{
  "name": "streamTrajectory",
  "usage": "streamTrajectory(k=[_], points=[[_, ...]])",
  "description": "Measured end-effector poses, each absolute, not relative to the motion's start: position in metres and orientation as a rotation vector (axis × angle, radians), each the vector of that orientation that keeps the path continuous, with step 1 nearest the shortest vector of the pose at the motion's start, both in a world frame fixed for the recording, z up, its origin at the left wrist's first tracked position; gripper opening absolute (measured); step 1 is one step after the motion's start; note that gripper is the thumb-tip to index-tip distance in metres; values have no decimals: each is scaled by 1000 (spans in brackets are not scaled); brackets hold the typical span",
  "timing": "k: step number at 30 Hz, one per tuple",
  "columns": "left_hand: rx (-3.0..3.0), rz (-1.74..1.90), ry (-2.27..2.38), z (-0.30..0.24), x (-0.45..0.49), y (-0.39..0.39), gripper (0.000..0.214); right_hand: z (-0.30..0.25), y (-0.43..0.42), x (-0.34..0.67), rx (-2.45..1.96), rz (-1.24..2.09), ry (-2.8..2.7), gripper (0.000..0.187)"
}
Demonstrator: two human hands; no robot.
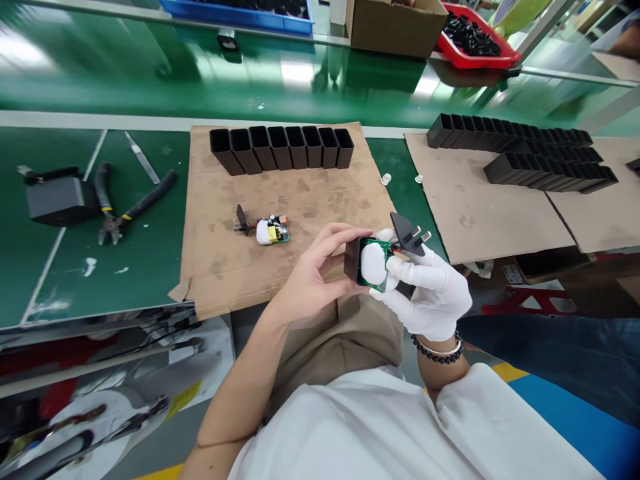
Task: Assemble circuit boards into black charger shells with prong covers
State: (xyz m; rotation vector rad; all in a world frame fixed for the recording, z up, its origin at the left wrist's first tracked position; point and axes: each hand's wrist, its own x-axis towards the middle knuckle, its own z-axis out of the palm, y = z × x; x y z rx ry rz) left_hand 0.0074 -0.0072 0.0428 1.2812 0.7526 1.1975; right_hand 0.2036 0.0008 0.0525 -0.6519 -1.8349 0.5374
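Two grips just off the near edge of the surface (145, 267): pinches a black case (351, 257) in the bare left hand (310, 277), clasps a green board (384, 252) and pronged plug (409, 235) in the gloved right hand (433, 290). Probably light, stiff, fragile where plug meets board; best held by case walls and board edges.

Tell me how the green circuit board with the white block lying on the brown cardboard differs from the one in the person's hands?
The lying green circuit board rests untouched on the brown cardboard sheet; the held circuit board is gripped by the white-gloved right hand. The lying board is fully bare; the held one meets a black rectangular casing in the bare left hand. Both carry a white block and a black plug piece.
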Motion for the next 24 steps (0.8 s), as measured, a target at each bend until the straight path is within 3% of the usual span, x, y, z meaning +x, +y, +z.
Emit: streamTrajectory(k=[10,22,24], points=[[1322,1231,722,39,6,-7,63,49,1,206,-651,513,-1889,46],[1316,1278,675,25,4,-5,62,75,0,194,-729,242,-2178,14],[1241,1286,730,21,4,-3,63,76,1,197,-803,328,-2236,24]])
